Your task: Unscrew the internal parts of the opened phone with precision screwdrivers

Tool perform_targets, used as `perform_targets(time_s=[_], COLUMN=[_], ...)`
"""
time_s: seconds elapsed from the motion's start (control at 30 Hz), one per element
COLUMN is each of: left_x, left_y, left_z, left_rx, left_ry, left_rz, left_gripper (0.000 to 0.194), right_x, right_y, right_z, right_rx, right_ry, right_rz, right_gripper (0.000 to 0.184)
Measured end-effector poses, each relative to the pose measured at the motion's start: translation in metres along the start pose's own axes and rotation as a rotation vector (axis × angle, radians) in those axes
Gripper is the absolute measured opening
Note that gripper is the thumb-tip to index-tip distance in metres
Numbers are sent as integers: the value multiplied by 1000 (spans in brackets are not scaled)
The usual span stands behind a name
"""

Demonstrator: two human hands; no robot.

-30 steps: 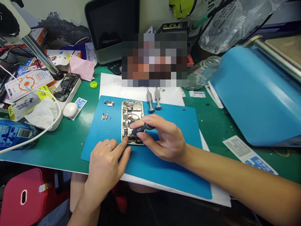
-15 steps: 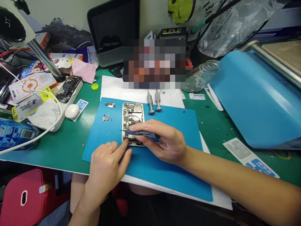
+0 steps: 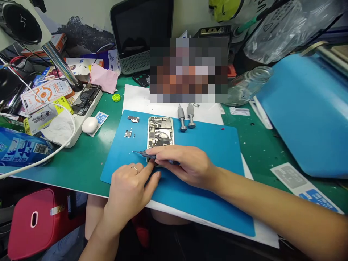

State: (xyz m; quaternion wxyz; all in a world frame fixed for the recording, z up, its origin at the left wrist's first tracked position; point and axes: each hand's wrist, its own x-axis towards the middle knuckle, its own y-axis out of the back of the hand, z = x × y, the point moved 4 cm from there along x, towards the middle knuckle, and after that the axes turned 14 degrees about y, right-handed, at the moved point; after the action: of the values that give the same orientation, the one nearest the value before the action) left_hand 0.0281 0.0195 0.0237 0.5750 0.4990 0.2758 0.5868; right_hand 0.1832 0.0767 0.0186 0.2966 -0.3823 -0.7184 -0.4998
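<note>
An opened phone [image 3: 160, 134] with its inner parts showing lies on a blue work mat [image 3: 206, 152]. My right hand [image 3: 187, 165] is closed on dark tweezers [image 3: 143, 153], held flat across the phone's lower end with the tip pointing left past its edge. My left hand [image 3: 130, 190], a ring on one finger, rests on the mat with its forefinger stretched to the phone's bottom left corner. Two small loose parts [image 3: 130, 126] lie on the mat left of the phone.
Two grey screwdrivers [image 3: 186, 117] stand just behind the phone. A glass jar [image 3: 246, 87] lies at the back right beside a large blue roll [image 3: 304, 108]. Another opened phone [image 3: 85, 98], a white earbud case [image 3: 89, 124], packets and cables crowd the left. A monitor [image 3: 141, 32] stands behind.
My right hand has laid the tweezers flat and slid them left, so the tip now pokes out past the phone's left edge. The left forefinger stays at the phone's corner.
</note>
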Motion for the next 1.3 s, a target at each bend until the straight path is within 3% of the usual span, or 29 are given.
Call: perform_targets(time_s=[0.2,0.33,0.57,0.73,1.3], left_x=[-1,-2,0,1,2], left_y=[0,2,13,5,4], left_z=[-1,-4,-16,-19,-17], left_rx=[-11,-78,-189,-178,-219], left_ry=[8,32,221,227,177], left_rz=[9,14,229,173,155], left_gripper=[27,25,16,25,10], right_x=[-1,-1,0,-1,-7], right_y=[-1,2,14,12,10], right_z=[0,-1,-2,-4,-2], right_rx=[-2,-28,-57,50,89], right_ry=[-20,-26,9,-5,-71], right_rz=[-28,48,267,307,342], right_gripper=[30,39,52,49,51])
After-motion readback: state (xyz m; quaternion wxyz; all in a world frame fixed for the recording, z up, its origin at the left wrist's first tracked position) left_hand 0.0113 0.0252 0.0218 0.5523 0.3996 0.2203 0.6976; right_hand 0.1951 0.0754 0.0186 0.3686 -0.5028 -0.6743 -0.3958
